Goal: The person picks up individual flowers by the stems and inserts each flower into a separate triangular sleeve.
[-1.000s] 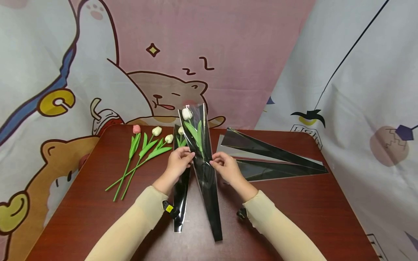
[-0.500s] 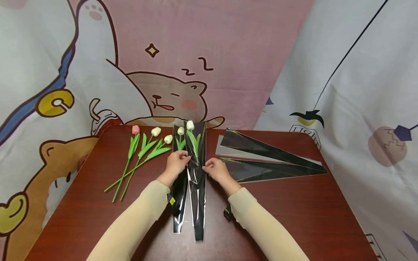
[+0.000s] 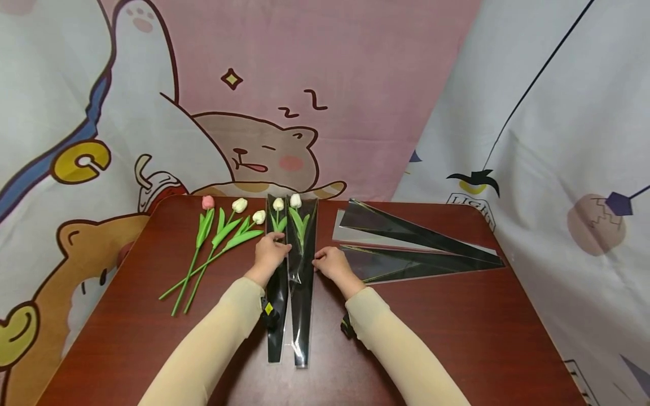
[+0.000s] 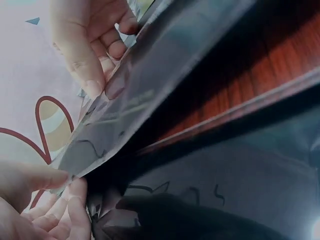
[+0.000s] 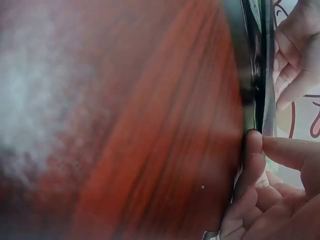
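Note:
A black flower sleeve with a clear front point(image 3: 302, 293) lies on the table, one white tulip point(image 3: 296, 201) inside it with its bloom by the open top. My left hand point(image 3: 269, 254) pinches the left edge of this sleeve between thumb and fingers, as the left wrist view shows. On the opposite edge, my right hand point(image 3: 332, 264) pinches the film; thumb and forefinger point(image 5: 254, 145) meet on it in the right wrist view. Just left lies a second black sleeve point(image 3: 276, 332) with a white tulip point(image 3: 278, 204), partly hidden by my left hand.
Three loose tulips lie at the left: one pink point(image 3: 207, 203) and two white point(image 3: 240, 205), their green stems crossing. Black and clear sleeves point(image 3: 406, 262) are fanned out at the right on the brown table point(image 3: 457, 327). A printed cloth point(image 3: 376, 113) hangs behind.
The tulip sleeve, tilted and raised one second ago, has come down and left to lie beside the other sleeve. Both hands moved with it, the right one leftward.

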The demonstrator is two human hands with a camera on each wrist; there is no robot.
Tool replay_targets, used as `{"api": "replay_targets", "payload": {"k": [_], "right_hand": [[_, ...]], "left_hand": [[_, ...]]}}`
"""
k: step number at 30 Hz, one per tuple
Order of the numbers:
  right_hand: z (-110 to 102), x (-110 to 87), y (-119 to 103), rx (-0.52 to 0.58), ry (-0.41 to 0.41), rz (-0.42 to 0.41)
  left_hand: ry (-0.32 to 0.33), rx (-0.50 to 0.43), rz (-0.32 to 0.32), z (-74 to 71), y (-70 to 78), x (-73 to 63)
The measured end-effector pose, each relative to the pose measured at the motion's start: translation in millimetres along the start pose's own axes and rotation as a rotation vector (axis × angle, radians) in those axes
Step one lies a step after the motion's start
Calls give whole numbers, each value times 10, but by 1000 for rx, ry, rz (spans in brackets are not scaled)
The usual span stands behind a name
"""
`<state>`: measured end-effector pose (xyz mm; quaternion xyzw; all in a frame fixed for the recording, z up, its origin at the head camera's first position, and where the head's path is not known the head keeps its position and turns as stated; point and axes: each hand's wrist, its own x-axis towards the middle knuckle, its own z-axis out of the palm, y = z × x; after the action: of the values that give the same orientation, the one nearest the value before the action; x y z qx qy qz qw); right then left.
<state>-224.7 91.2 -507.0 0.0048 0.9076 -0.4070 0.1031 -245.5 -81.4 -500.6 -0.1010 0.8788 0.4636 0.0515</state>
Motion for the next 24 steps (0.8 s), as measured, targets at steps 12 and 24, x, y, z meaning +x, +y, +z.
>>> {"api": "replay_targets", "payload": {"k": [12, 24], "right_hand": [[24, 17, -19, -56, 31, 59], [-69, -48, -8, -108, -4, -20]], "left_hand": [[77, 152, 102, 0, 0, 16], [49, 125, 110, -35, -24, 12]]}}
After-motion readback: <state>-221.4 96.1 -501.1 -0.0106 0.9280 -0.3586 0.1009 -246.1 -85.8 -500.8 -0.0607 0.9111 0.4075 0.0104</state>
